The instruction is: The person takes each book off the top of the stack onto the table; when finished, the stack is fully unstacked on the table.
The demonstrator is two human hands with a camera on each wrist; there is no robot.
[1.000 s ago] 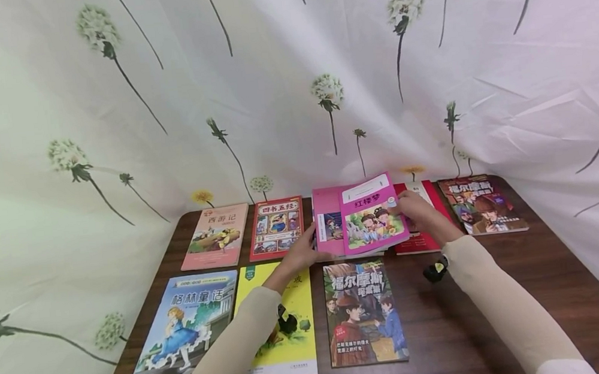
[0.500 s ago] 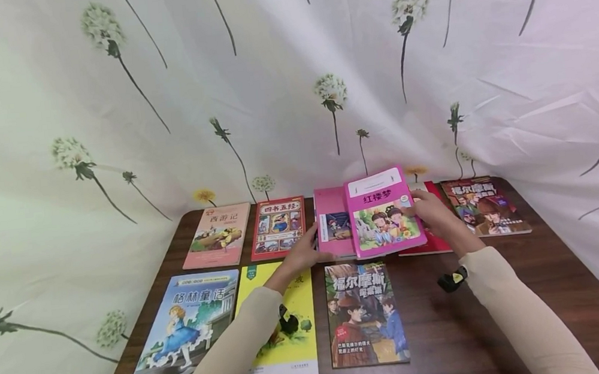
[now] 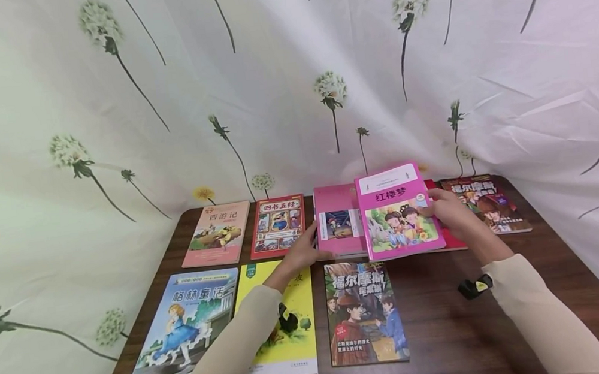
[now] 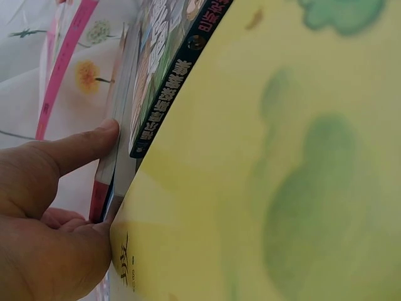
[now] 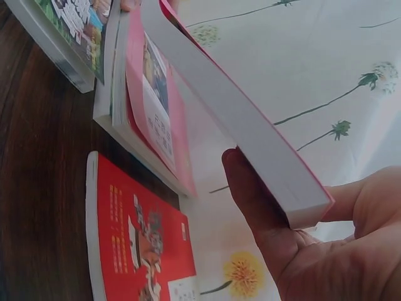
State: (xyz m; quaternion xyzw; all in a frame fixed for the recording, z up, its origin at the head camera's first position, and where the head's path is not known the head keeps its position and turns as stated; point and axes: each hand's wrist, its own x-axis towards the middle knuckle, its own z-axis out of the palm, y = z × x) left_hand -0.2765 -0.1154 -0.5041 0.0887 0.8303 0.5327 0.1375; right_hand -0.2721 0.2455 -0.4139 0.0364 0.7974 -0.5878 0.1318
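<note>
My right hand (image 3: 449,213) grips a pink book (image 3: 401,213) by its right edge, thumb on the front cover. In the right wrist view, the book (image 5: 250,132) shows its white page edges between thumb and fingers. It is raised, partly over a red book (image 3: 453,239). My left hand (image 3: 301,252) rests against the lower-left corner of a pink-covered book stack (image 3: 339,246), thumb stretched along the near edge. In the left wrist view, the left hand (image 4: 56,207) touches the stack's edges, though part of the contact is hidden.
Other books lie flat on the dark wooden table (image 3: 454,328): a salmon book (image 3: 216,237), a red comic-style book (image 3: 278,228), a blue book (image 3: 180,331), a yellow book (image 3: 293,347) under the left forearm, and two detective books (image 3: 366,313). A flowered cloth (image 3: 269,93) hangs behind.
My right hand has carried the pink book rightward off the stack, uncovering more of the pink cover beneath and covering more of the red book. The left hand has stayed at the stack's corner.
</note>
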